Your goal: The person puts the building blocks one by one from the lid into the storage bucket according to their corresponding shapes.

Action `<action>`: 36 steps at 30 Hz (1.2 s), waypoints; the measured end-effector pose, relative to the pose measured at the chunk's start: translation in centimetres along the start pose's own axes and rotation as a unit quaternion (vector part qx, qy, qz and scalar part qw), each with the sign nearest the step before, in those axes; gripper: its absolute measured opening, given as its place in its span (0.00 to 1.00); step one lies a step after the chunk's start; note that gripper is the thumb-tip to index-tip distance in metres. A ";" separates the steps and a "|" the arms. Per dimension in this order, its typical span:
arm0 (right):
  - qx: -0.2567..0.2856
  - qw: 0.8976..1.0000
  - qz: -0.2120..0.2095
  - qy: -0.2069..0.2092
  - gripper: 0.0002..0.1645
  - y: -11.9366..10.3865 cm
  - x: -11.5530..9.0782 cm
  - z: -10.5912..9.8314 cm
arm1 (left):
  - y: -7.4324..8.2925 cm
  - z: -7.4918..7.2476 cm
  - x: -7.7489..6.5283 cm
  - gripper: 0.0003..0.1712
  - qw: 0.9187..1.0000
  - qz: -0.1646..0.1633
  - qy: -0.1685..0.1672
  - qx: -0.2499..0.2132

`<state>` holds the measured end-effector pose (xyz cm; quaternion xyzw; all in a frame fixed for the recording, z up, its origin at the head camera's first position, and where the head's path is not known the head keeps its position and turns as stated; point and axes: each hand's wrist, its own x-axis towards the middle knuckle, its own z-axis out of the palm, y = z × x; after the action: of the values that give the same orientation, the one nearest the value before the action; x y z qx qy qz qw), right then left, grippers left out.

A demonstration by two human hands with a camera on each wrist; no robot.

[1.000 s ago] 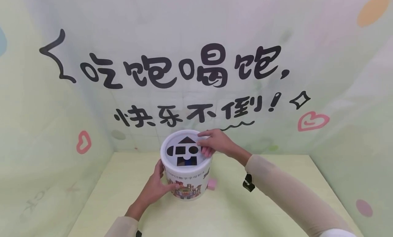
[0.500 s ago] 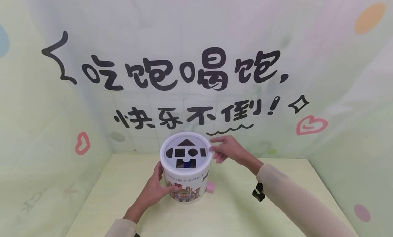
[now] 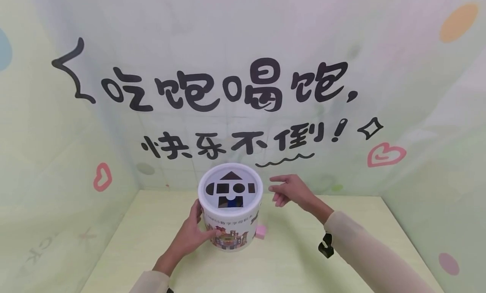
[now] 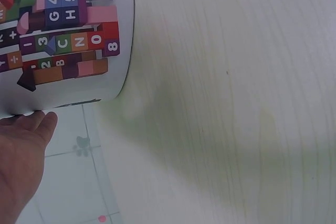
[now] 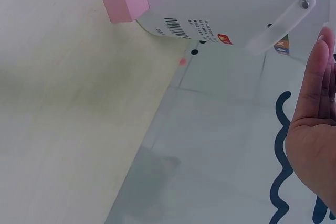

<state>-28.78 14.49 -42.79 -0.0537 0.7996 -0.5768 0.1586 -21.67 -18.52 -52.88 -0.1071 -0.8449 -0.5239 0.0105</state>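
A white block bucket (image 3: 231, 219) with printed toy blocks on its side stands upright on the table. Its white lid (image 3: 209, 200) has several shaped holes, among them a triangle, a square and a circle; something blue shows through the lowest one. My left hand (image 3: 193, 229) holds the bucket's left side, thumb across the front. To the right of the lid, apart from it, my right hand (image 3: 294, 192) hovers with nothing in it, index finger extended. A pink block (image 3: 260, 232) sits on the table against the bucket's lower right side.
The pale wooden table (image 3: 322, 251) is enclosed by a printed cloth backdrop (image 3: 228, 31) behind and at both sides. A white strap handle (image 5: 283, 24) is fixed to the bucket's side in the right wrist view.
My right hand has drawn back to the right from above the lid, uncovering the rectangular hole at its right edge. The left hand still holds the bucket.
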 end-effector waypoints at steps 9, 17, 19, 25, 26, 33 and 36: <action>-0.001 1.000 0.006 -0.018 0.29 2.1 -0.3 1.2 | -0.2 -0.2 -0.2 0.69 1.000 0.004 0.000 0.002; -0.008 1.000 0.006 -0.019 0.28 4.3 -0.3 2.6 | 0.0 -0.3 -0.4 0.69 1.000 0.003 0.002 -0.011; -0.011 1.000 0.006 -0.023 0.29 4.8 -0.3 3.0 | 0.0 -0.3 -0.4 0.69 1.000 0.002 0.002 -0.007; -0.016 0.999 0.009 -0.036 0.30 6.0 -0.5 3.8 | -0.1 -0.3 -0.3 0.69 1.000 0.005 0.001 0.006; -0.016 0.999 0.008 -0.037 0.30 6.1 -0.6 3.8 | -0.1 -0.3 -0.3 0.69 1.000 0.005 0.002 0.006; -0.024 0.998 0.016 -0.047 0.31 6.9 -0.7 3.9 | 0.1 -0.1 0.0 0.70 1.000 0.003 -0.001 -0.003; -0.026 0.998 0.019 -0.052 0.31 7.6 -0.7 4.1 | 0.1 -0.1 -0.1 0.70 1.000 0.002 -0.003 -0.005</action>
<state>-26.05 13.48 -50.98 -0.0725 0.8060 -0.5489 0.2092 -21.60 -18.59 -52.79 -0.1106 -0.8423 -0.5274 0.0081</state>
